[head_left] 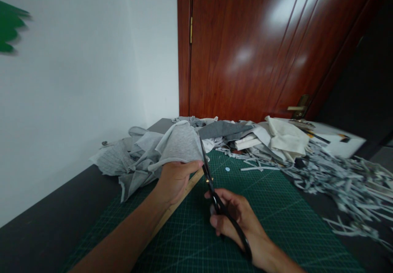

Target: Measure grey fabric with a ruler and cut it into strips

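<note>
My left hand (176,179) is closed on a piece of light grey knit fabric (181,144), its thumb stretched along the lower edge toward the right. The fabric stands up in folds above the fist. In my right hand (236,215) is a pair of black-handled scissors (215,199), fingers in the handle loops. The blades point up and away, lying at the right edge of the fabric beside my left thumb. Whether the blades are fully closed is hard to see. A wooden ruler (172,209) lies on the green cutting mat (260,195), partly hidden under my left hand and forearm.
More grey fabric (116,158) is heaped at the left. Behind the mat lie cloth scraps and a cream piece (288,138). A pile of thin grey strips (344,183) spreads at the right, near a white box (353,142). A white wall and a wooden door (239,52) bound the table.
</note>
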`<state>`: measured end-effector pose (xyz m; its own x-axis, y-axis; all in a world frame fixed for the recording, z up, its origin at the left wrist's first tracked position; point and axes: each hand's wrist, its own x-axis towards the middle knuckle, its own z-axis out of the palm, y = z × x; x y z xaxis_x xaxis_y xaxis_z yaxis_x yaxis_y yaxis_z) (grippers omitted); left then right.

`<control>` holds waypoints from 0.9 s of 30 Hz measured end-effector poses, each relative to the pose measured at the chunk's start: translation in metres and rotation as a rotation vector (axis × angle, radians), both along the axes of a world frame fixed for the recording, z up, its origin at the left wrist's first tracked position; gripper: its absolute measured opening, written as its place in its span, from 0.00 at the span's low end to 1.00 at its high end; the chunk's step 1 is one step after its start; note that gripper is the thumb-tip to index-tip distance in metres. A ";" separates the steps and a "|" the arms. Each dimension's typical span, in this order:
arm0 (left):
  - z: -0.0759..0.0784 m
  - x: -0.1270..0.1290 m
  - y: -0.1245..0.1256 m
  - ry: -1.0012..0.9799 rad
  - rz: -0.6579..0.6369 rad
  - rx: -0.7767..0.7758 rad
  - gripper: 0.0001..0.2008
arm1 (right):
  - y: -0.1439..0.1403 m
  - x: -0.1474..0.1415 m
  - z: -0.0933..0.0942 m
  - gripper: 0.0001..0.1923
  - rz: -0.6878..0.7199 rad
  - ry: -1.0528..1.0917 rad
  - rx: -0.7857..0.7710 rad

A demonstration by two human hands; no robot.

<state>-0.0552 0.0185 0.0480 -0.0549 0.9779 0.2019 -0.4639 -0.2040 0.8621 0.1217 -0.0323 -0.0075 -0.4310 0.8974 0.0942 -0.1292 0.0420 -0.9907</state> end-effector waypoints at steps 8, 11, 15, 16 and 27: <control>0.003 0.003 -0.001 0.041 -0.023 0.071 0.09 | -0.001 0.000 0.003 0.25 -0.016 -0.003 -0.011; 0.002 0.004 -0.002 0.040 -0.026 0.036 0.10 | 0.000 0.000 0.001 0.24 -0.024 -0.008 -0.013; 0.001 0.006 -0.003 0.019 -0.017 0.027 0.11 | 0.002 0.001 -0.005 0.23 -0.016 -0.007 0.011; 0.000 0.005 -0.003 0.021 -0.021 0.027 0.11 | 0.003 0.001 -0.006 0.23 -0.014 -0.010 0.012; -0.002 0.004 -0.003 0.025 -0.051 -0.007 0.11 | 0.001 0.000 0.000 0.21 -0.034 -0.029 -0.048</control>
<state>-0.0512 0.0155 0.0457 0.0005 0.9806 0.1962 -0.4520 -0.1748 0.8747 0.1218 -0.0317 -0.0074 -0.4020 0.9148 0.0389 -0.0994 -0.0014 -0.9950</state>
